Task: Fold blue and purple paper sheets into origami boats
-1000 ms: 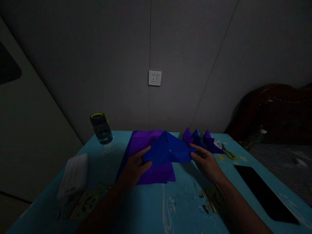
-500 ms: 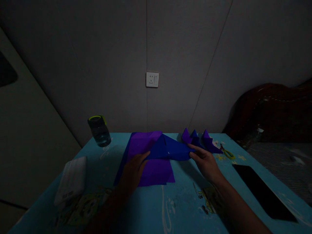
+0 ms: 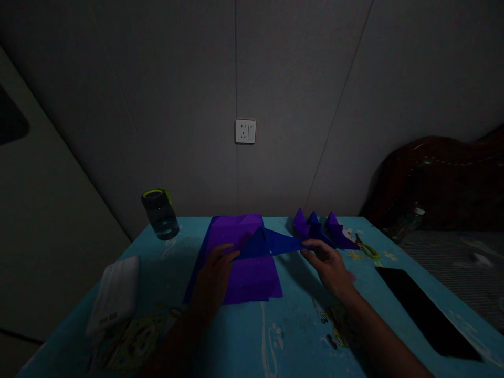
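A blue folded paper boat [image 3: 268, 244] is stretched between my two hands, a peak standing up at its middle. My left hand [image 3: 214, 268] pinches its left tip, and my right hand [image 3: 325, 262] grips the right tip between thumb and fingers. Beneath and behind it lies a stack of purple paper sheets [image 3: 252, 283] with blue sheets showing at the left edge. Beyond my right hand stand several finished folded paper boats, among them a purple one [image 3: 301, 226] and a blue one [image 3: 314, 220].
A water bottle [image 3: 160, 215] stands at the back left, with a white packet [image 3: 114, 294] nearer me. Yellow-handled scissors [image 3: 369, 251] lie right of the boats. A black flat panel [image 3: 427, 312] rests near the right edge of the blue tablecloth [image 3: 291, 336]. A wall with a socket is behind.
The blue paper boat has been lowered slightly and tipped flatter, its peak now looking lower and narrower. Both hands keep hold of its tips.
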Tool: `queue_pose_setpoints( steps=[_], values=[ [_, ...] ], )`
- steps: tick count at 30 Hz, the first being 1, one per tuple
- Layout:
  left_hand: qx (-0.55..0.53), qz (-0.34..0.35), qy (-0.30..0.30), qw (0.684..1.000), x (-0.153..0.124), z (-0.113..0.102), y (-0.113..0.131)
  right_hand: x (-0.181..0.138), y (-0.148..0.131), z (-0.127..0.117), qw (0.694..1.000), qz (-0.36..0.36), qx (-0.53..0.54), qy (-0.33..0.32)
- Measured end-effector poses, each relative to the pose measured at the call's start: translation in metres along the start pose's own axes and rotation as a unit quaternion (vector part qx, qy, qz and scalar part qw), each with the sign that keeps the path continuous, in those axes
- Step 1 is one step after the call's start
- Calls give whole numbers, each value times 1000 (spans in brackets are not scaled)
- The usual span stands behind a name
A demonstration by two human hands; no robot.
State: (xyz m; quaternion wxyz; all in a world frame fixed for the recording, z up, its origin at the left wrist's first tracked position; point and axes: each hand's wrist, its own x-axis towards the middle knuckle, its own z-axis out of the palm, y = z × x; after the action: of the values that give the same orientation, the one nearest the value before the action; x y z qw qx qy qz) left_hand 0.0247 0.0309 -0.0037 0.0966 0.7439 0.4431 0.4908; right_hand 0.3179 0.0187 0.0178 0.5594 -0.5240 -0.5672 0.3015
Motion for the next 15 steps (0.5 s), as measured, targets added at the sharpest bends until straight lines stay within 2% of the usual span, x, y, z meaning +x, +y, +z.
queue_pose_setpoints(
  steps=[5,8,10,15],
  values=[
    [-4,-33,7,999,-1,-2,3,2,4,2,998,-44,45,-11],
    [-55,-55,-18,997,-4,1,1,3,6,2,997,-31,74,-9],
    [-65,-26,-14,997,-5,4,-1,4,7,2,995,-10,97,5],
    [30,105,35,993,-4,9,1,4,7,3,991,49,126,-10]
  ],
)
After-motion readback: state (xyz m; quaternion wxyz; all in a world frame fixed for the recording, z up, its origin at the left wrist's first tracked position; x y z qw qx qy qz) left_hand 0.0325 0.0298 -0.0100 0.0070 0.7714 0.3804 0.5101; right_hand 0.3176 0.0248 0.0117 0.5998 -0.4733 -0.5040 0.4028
